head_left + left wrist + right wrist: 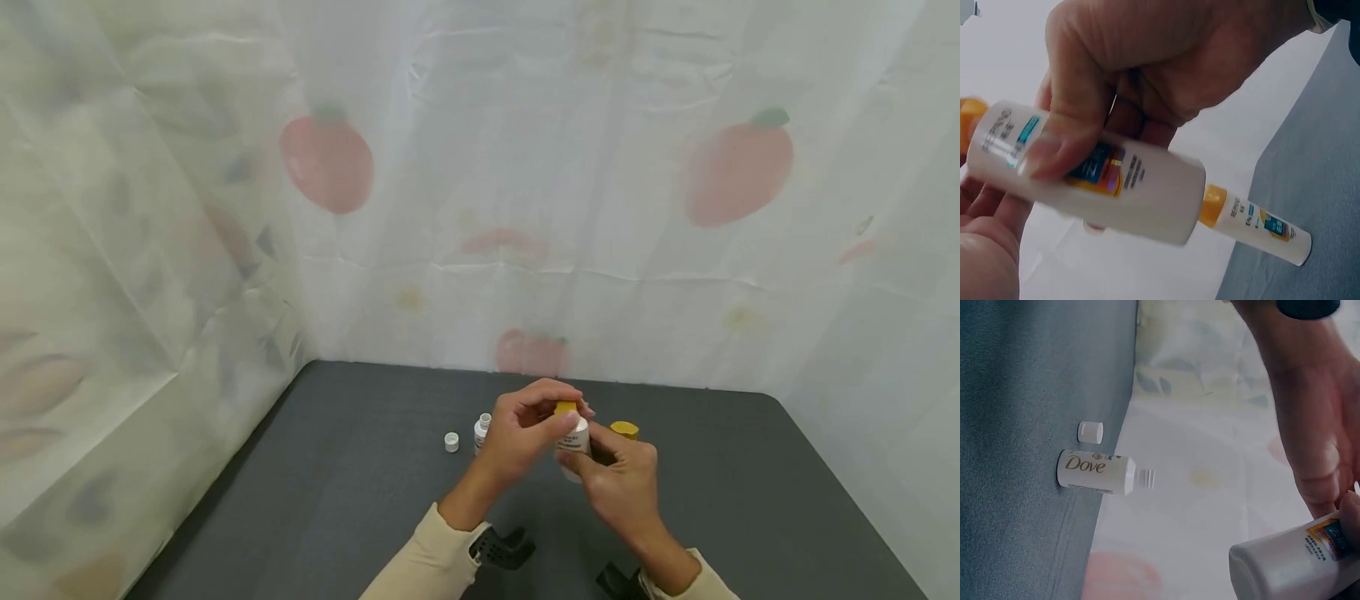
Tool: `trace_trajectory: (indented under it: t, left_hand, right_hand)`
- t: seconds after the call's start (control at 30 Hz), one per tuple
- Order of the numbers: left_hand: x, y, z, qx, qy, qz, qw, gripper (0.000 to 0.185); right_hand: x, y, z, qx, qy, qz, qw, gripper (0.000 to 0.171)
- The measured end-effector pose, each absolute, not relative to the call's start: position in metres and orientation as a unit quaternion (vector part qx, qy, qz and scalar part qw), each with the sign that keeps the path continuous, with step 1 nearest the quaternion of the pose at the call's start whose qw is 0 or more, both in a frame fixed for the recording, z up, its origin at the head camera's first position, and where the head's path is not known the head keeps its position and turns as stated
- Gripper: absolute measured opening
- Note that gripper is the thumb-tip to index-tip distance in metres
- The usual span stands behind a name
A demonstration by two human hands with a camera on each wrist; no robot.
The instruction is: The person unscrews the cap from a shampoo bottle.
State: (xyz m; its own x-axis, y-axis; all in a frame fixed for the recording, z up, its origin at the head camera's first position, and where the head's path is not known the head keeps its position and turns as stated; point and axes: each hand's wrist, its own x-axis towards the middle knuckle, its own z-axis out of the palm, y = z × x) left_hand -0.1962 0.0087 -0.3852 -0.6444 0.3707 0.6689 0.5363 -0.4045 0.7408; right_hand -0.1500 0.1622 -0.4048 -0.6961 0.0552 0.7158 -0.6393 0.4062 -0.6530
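My right hand grips a white lotion bottle round its body, thumb across the front label. The bottle is held tilted above the dark table. At its top, my left hand pinches the yellow cap between thumb and fingers. In the left wrist view the orange-yellow cap shows at the bottle's top end, partly cut off by the frame edge. A matching bottle with its yellow cap on stands upright on the table, mostly behind my right hand in the head view.
A white Dove bottle stands uncapped on the table, its threaded neck showing. Beside it, to the left in the head view, lies a small white cap. A fruit-printed white curtain hangs behind the table and along its sides.
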Motion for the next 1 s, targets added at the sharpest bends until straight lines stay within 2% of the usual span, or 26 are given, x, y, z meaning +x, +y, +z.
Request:
trace_trajectory:
  t: [0.13, 0.4, 0.67, 0.8, 1.0]
  left_hand:
    - [-0.197, 0.005, -0.385, -0.427, -0.532, -0.729, 0.051, 0.037]
    - [-0.195, 0.006, -0.384, -0.413, -0.548, -0.724, 0.062, 0.039]
    - [-0.191, 0.013, -0.381, -0.429, -0.529, -0.73, 0.057, 0.023]
    - [-0.189, 0.015, -0.382, -0.428, -0.543, -0.718, 0.077, 0.02]
    - [-0.191, 0.011, -0.386, -0.454, -0.519, -0.72, 0.077, 0.027]
  right_hand:
    - [-0.148, 0.163, -0.402, 0.169, -0.773, 0.528, 0.309, 0.038]
    - [-0.146, 0.165, -0.402, 0.179, -0.779, 0.504, 0.328, 0.039]
    - [-0.144, 0.163, -0.403, 0.218, -0.769, 0.474, 0.37, 0.028]
    - [-0.144, 0.162, -0.403, 0.225, -0.76, 0.479, 0.377, 0.026]
    - [-0.141, 0.163, -0.402, 0.196, -0.772, 0.499, 0.34, 0.031]
